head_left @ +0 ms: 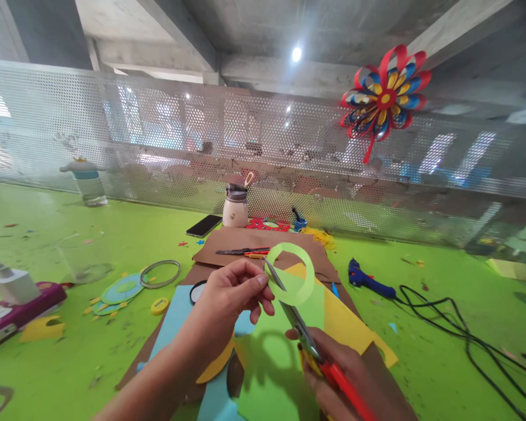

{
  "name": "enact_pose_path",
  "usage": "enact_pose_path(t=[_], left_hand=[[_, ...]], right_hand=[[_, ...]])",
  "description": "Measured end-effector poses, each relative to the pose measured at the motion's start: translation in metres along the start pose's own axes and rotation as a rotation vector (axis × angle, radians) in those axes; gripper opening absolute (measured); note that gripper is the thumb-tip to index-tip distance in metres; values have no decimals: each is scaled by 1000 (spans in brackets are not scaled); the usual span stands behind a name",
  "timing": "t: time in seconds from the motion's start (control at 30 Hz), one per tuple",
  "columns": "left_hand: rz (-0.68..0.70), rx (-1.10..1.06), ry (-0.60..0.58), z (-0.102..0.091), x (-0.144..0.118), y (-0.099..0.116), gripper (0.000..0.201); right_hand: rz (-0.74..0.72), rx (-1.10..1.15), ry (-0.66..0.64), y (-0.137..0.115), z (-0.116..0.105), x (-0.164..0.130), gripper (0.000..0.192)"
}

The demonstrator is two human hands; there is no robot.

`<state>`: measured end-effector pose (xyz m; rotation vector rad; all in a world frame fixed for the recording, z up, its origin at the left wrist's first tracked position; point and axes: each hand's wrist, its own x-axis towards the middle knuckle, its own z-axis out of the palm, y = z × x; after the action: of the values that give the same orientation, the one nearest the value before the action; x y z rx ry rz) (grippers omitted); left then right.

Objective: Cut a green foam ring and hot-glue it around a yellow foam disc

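Note:
Pinched in my left hand (241, 286) is a light green paper ring (307, 275), held up by its left edge. My right hand (342, 368) grips a pair of scissors (304, 333) with red and yellow handles. The blades are parted, one reaching inside the ring near my left fingertips and touching or crossing its lower left band. Beneath both hands lies a light green paper sheet (267, 374), with yellow paper (346, 316) to its right and blue paper (175, 316) to its left, all on brown cardboard (223, 240).
A blue glue gun (370, 278) with a looped black cord lies right. Left are a metal ring (160, 273), paper discs (121, 289), a yellow tape roll (159, 306), a clear cup (83, 257) and a power strip (21, 316). Behind stand a phone (204, 225) and a jar (235, 207).

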<state>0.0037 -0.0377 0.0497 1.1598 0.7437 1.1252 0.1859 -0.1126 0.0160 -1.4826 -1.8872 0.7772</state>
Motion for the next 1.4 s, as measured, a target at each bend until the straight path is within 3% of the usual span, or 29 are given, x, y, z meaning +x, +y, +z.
enact_pose_path(t=[0.37,0.53,0.7,1.1,1.27,1.4], left_hand=[[-31,-43,5,2,-1,0,16],[-34,-58,4,3,-2,0,16],[-30,-55,6,3,-2,0,16],[-32,-41,-8,4,-3,-1,15],[-45,4,-4,1,-1,0,16],[11,86,64,-4,0,2,16]], right_hand=[[1,-38,-18,-2,0,0,26],[20,-37,81,15,5,-3,33],[31,10,86,25,7,-4,34],[24,-23,7,-2,0,0,27],[-16,13,7,4,0,0,28],[-28,-34,17,11,0,-2,35]])
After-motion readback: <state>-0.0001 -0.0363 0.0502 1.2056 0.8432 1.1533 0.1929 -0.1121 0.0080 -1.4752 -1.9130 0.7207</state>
